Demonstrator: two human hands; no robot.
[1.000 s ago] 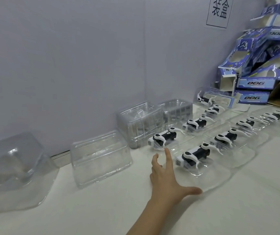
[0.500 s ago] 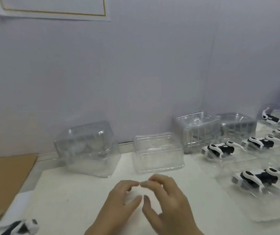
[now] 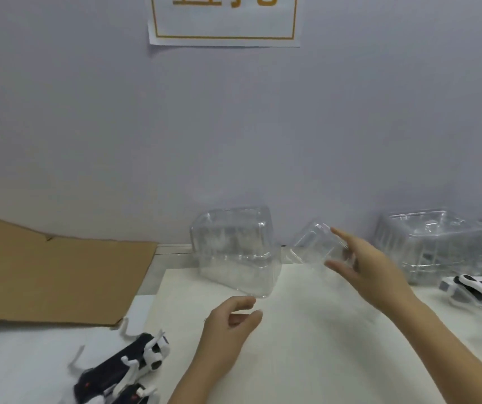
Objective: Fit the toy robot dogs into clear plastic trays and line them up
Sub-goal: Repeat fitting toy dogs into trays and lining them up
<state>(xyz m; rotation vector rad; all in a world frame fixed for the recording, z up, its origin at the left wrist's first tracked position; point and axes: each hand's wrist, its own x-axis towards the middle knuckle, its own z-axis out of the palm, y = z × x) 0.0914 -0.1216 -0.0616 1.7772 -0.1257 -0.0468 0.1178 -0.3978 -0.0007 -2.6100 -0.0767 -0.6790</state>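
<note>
A tall stack of trays [image 3: 234, 252] stood on the white table [image 3: 306, 345], close to the wall. Everything else is told from that stack.

Just to the right of the stack, the right hand [image 3: 374, 266] held one clear tray [image 3: 312, 246] up off the table. The tray was tipped to one side. One finger lay along its top edge and the thumb was under it, so the tray sat between them.

Just in front of the stack was the left hand [image 3: 228, 325]. Its fingers were bent a little and loose, and it held nothing. I cannot tell if a fingertip touched the stack's bottom corner.

In front of the stack and to the left, two black and white toy dogs [image 3: 129, 365] lay on the table, not in any tray. Far to the right of the stack, another toy dog [image 3: 473, 290] lay in a tray. Behind that dog was a second stack of trays [image 3: 429, 243].

Left of the tall stack lay a flat brown cardboard sheet [image 3: 53, 272]. High above the stack, a paper sign [image 3: 222, 21] hung on the wall.
</note>
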